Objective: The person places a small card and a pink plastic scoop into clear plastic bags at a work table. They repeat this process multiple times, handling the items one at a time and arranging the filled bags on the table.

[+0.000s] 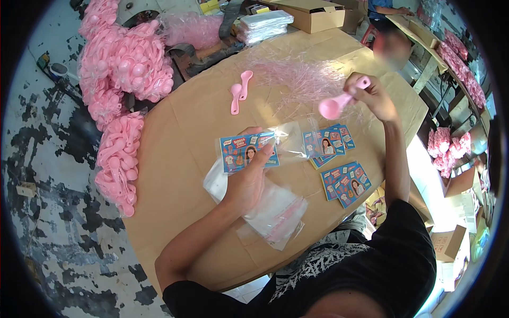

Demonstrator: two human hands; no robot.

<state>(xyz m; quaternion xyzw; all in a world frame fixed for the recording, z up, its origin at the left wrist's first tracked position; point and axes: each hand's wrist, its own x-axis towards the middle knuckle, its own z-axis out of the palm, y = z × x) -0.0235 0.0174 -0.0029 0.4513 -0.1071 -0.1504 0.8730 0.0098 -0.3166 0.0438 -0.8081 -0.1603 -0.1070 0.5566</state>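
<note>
My left hand is closed on a clear plastic bag, thumb on top. A blue printed card appears to lie inside the bag's left end, partly covered by my fingers. The bag's right end reaches toward a small pile of blue cards. Raised above the table on the right, my right hand grips a pink plastic spoon by its handle, bowl toward the left. Under my left wrist lies a stack of clear bags. Farther away, two pink spoons rest side by side.
More blue cards lie near the table's right edge. Thin clear-pink plastic strips are heaped on the brown table covering. Large bags of pink spoons stand at the left. A carton and stacked clear packets sit behind.
</note>
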